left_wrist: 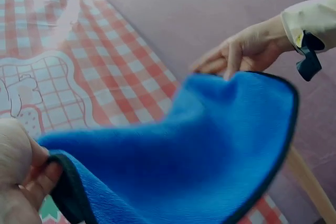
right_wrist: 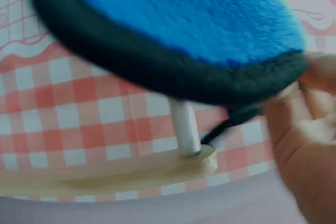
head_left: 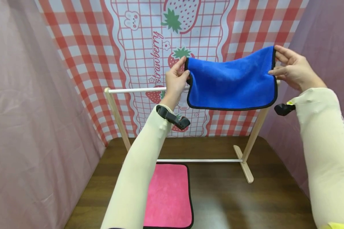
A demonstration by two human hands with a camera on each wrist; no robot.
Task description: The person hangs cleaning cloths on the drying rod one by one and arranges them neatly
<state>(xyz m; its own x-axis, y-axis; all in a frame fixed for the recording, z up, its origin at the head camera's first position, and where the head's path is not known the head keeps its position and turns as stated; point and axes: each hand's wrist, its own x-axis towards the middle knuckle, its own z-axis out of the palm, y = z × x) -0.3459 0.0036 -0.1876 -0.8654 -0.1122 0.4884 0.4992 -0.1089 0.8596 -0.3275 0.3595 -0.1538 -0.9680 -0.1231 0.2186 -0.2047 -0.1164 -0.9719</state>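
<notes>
— Holding what with the left hand?
— Pinching one side of the black-edged blue cloth between thumb and fingers.
— And with the right hand?
— Gripping the opposite side likewise, holding it aloft before the white upper bar.

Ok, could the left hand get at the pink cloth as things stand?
Probably not without letting go: the left hand pinches the blue cloth, though nothing visible lies on the pink cloth.
</notes>
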